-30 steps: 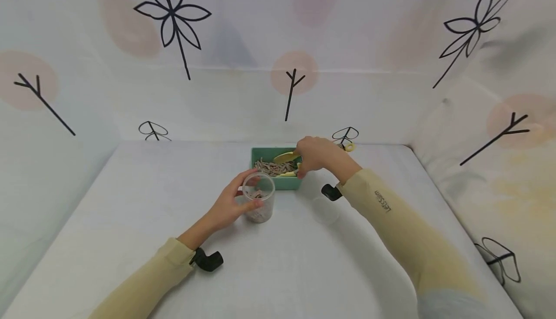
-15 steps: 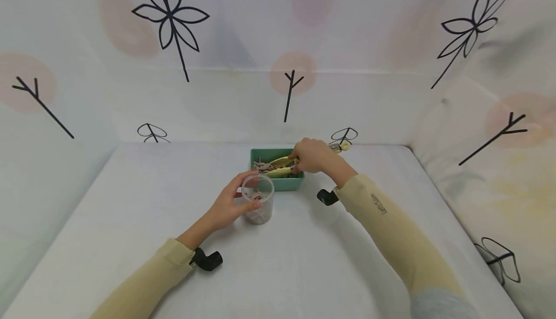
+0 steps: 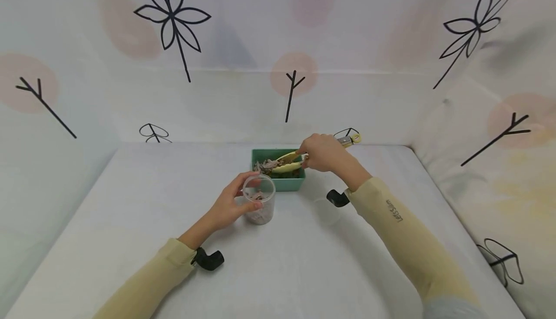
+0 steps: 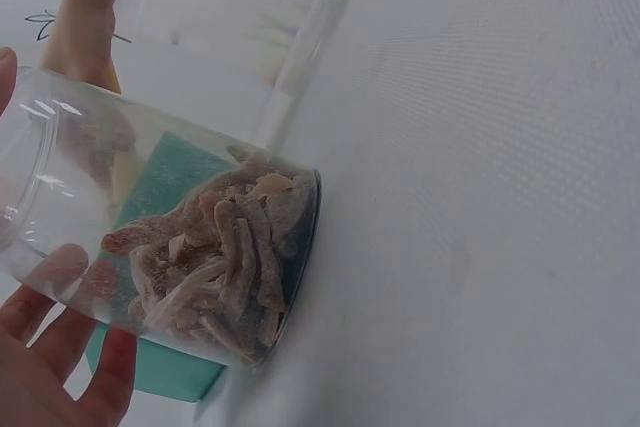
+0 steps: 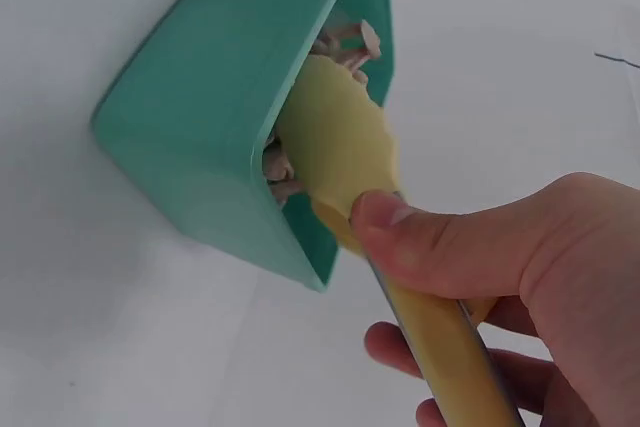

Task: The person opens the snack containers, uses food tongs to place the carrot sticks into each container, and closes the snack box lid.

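Note:
My left hand (image 3: pixel 228 208) grips a clear plastic jar (image 3: pixel 260 216) standing on the table, its top uncovered. Pale brown dried strips (image 4: pixel 225 262) fill its lower part in the left wrist view. Just behind the jar is a green rectangular box (image 3: pixel 288 185) with similar strips (image 3: pixel 263 165) inside. Yellow-headed tongs (image 5: pixel 340 142) are held in my right hand (image 3: pixel 325 153), thumb on one arm and fingers curled round the other. Their heads reach into the box among the strips; whether they pinch any is hard to tell.
A transparent round lid (image 3: pixel 326 213) lies on the white table (image 3: pixel 295 266) right of the jar, partly under the right wrist's black camera mount (image 3: pixel 337 198). A patterned cloth wall (image 3: pixel 243 106) rises behind the box.
The tongs first dipped lower and leftward into the strips, then came slightly back to the right and up, their rear end lifting. My left hand and the jar have stayed in place.

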A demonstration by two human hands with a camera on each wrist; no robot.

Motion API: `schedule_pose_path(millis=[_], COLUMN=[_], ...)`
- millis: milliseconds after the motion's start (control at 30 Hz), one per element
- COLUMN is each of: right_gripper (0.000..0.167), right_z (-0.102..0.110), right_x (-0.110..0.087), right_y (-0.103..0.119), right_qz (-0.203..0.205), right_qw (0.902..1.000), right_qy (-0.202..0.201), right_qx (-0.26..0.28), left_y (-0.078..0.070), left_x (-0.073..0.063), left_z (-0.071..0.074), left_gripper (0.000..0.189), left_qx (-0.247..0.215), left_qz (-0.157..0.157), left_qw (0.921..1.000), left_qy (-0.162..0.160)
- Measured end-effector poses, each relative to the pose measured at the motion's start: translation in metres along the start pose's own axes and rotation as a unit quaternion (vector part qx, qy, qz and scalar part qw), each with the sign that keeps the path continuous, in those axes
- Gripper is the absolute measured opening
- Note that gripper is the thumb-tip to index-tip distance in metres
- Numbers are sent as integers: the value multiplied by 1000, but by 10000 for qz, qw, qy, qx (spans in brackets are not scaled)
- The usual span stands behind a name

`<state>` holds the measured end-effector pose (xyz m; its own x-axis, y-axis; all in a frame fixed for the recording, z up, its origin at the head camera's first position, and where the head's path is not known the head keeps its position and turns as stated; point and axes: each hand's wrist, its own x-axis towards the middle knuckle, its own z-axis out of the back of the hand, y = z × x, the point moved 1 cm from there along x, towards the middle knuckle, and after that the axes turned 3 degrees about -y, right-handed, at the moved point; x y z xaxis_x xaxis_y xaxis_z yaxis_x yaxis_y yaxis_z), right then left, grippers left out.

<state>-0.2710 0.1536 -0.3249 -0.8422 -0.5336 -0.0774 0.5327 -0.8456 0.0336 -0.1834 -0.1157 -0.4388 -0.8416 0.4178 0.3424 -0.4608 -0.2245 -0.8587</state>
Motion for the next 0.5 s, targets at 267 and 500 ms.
schedule_pose_path(millis=[267, 500], right_gripper=[35, 31], right_z=[-1, -3], right_x=[-5, -10], right_y=[-6, -6], right_qz=[109, 135], right_qw=[9984, 9915], right_qy=[-431, -672], right_qx=[345, 1103], left_y=[-1, -1], left_x=[-1, -1], left_z=[-1, -1], left_gripper=[71, 75], left_qx=[-20, 168], left_qz=[4, 95], left_qw=[10000, 9997], left_qy=[-54, -129])
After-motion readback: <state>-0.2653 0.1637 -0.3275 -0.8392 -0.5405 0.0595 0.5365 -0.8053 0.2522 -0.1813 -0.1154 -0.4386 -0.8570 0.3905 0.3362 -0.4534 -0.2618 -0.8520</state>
